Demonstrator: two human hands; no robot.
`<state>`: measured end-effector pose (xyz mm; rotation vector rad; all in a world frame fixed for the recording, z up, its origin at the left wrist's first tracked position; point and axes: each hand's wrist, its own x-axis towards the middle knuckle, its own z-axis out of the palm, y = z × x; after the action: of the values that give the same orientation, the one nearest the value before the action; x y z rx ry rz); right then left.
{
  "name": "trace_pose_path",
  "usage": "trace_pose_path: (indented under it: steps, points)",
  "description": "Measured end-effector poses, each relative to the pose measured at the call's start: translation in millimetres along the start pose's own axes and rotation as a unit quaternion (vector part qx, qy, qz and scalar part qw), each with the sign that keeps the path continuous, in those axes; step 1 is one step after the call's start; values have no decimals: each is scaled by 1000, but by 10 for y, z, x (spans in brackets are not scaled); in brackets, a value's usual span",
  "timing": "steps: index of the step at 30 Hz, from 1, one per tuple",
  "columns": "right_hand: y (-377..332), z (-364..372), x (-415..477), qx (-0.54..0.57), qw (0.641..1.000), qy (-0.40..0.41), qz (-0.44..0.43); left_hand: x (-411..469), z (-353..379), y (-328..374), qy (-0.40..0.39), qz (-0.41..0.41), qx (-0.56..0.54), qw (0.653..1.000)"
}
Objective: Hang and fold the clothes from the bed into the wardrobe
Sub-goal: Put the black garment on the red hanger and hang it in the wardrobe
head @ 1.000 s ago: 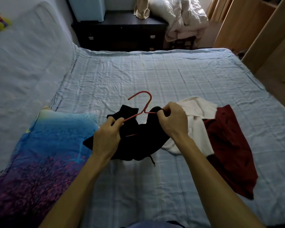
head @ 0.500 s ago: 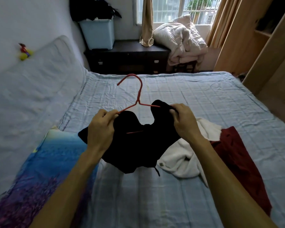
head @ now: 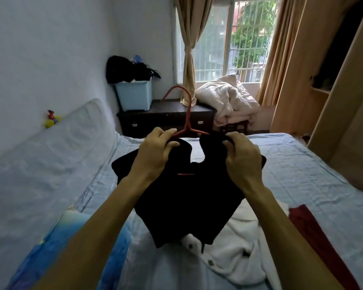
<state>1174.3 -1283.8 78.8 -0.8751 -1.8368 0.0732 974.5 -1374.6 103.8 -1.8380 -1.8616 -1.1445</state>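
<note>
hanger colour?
Red: the hanger, its hook up, carries the black garment. Head view, the only one.

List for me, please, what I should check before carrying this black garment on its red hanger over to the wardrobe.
1. Grip: left hand and right hand each hold a shoulder of the black garment on the red hanger: ok.
2. Hanger inside the garment: its lower bar shows through the neckline: ok.
3. Hook free and upright above the hands: ok.
4. Shoulders fully seated on the hanger arms: hidden by the hands: cannot tell.
5. Hem clear of the white garment on the bed: cannot tell.
6. Wardrobe open, dark inside; free rail: cannot tell.
</note>
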Motion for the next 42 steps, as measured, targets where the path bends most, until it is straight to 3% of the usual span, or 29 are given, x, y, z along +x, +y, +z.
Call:
trace_pose_path:
  steps: [7,14,16,22,26,37,42]
  points:
    - [-62,-358,533,0,993,120,-13,451,-277,178,40,22,-34,998]
    - [-194,-738,932,29,984,176,10,916,-625,389,98,33,-37,994]
    - [-208,-863,1025,27,986,165,13,1025,-683,486,111,50,-36,992]
    - [15,-1253,1071,-26,999,21,38,1035,-602,732,187,60,-28,980]
    - [158,-1341,942,33,999,-18,31,973,-502,845,215,47,-37,975]
    - [-28,-1567,1045,12,998,36,-58,719,-406,1111,237,22,-81,968]
    - [-30,-1668,899,-25,994,77,-67,612,-397,1182,192,24,-75,978]
